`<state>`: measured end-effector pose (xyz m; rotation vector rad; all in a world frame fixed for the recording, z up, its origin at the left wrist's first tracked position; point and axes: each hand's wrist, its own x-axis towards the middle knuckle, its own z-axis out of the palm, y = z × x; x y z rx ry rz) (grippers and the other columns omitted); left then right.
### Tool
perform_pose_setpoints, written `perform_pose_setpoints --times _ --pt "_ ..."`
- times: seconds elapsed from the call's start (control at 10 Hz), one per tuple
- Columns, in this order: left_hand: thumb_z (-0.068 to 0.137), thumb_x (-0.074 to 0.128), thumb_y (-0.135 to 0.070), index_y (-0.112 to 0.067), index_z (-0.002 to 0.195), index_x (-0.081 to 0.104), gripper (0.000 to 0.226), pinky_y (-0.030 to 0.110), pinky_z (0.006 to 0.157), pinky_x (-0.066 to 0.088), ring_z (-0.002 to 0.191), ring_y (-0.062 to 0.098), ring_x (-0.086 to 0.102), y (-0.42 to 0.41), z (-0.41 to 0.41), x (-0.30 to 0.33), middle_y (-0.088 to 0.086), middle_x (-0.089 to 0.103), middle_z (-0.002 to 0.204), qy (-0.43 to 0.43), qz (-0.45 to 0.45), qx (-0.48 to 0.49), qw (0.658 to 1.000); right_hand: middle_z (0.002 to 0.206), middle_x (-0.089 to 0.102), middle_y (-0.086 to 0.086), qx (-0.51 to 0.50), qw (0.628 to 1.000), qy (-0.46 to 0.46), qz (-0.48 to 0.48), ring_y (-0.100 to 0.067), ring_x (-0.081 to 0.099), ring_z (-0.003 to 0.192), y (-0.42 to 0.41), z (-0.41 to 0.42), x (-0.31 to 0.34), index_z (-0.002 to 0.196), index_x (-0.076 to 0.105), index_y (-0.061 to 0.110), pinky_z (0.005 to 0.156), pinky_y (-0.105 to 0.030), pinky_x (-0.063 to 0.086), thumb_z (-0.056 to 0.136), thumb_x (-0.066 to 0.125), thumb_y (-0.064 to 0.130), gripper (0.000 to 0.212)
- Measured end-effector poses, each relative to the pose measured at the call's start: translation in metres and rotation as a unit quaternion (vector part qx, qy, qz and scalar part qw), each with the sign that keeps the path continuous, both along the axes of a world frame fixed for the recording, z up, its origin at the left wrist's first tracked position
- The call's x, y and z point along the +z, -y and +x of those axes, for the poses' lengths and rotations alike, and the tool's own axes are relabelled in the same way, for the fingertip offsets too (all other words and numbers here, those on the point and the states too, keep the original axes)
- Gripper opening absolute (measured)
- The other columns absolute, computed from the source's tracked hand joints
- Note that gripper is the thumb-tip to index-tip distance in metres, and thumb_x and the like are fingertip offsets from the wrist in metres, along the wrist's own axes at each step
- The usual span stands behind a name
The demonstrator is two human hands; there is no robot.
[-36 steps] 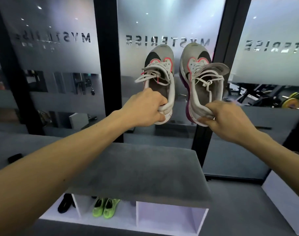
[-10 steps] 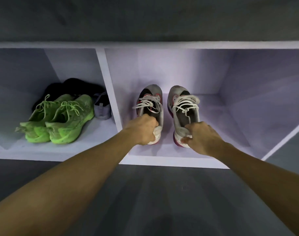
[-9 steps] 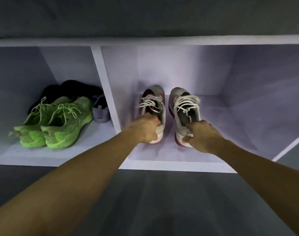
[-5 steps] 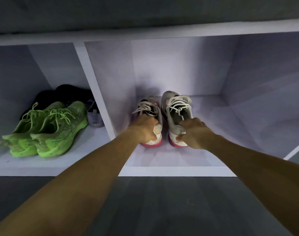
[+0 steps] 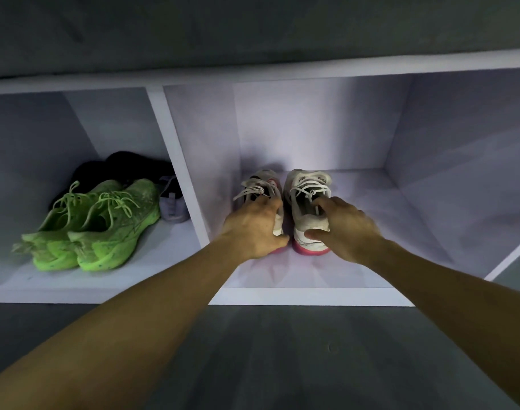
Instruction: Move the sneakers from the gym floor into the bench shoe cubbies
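Two white-and-grey sneakers with pink soles stand side by side, toes inward, on the floor of the right cubby [image 5: 377, 220] of the white bench. My left hand [image 5: 252, 229] lies over the heel of the left sneaker [image 5: 261, 184], fingers stretched across its collar and thumb against the heel. On the right sneaker [image 5: 307, 184], my right hand [image 5: 344, 229] rests at the heel, fingers reaching loosely into the opening and thumb on the outside. Both soles sit flat on the shelf.
The left cubby holds a neon green pair [image 5: 105, 223], dark shoes [image 5: 125, 165] behind it and a grey shoe [image 5: 171, 202] by the white divider [image 5: 178, 161]. A grey padded seat [image 5: 252, 25] tops the bench. Grey gym floor [image 5: 282, 350] lies in front.
The sneakers went from held up in front of the glass wall down into the right cubby. Since half a second ago my fists have loosened and the fingers have straightened over the heels.
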<state>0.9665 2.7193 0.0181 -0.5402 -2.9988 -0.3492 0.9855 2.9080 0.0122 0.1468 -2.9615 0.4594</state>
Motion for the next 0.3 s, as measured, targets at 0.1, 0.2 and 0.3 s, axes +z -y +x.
perform_pose_setpoints --times 0.1,0.2,0.3 --pt "0.070 0.062 -0.061 -0.033 0.114 0.050 0.053 0.029 0.071 0.040 0.105 0.020 0.057 0.000 0.018 0.019 -0.007 0.058 0.119 -0.036 0.028 -0.023 0.999 0.132 0.050 0.000 0.008 1.000 -0.016 0.024 -0.030 0.053 0.111 -0.007 0.023 0.017 0.132 0.035 0.029 0.076 -0.038 0.044 0.082 0.058 0.055 0.061" --pt "0.068 0.058 -0.067 -0.036 0.112 0.052 0.054 0.026 0.068 0.037 0.099 0.019 0.059 0.000 0.036 0.041 -0.009 0.061 0.113 -0.067 0.049 -0.034 0.996 0.139 0.044 0.004 0.014 0.999 -0.018 0.044 -0.027 0.049 0.118 -0.014 0.045 0.037 0.136 0.031 0.033 0.082 -0.041 0.045 0.083 0.052 0.062 0.064" --pt "0.068 0.055 -0.069 -0.039 0.116 0.048 0.058 0.030 0.075 0.045 0.105 0.019 0.057 0.003 0.072 0.078 -0.010 0.059 0.119 -0.061 0.049 -0.050 0.996 0.141 0.041 0.010 0.025 0.997 -0.025 0.067 -0.024 0.047 0.120 -0.024 0.089 0.076 0.135 0.033 0.037 0.085 -0.041 0.044 0.083 0.045 0.067 0.061"
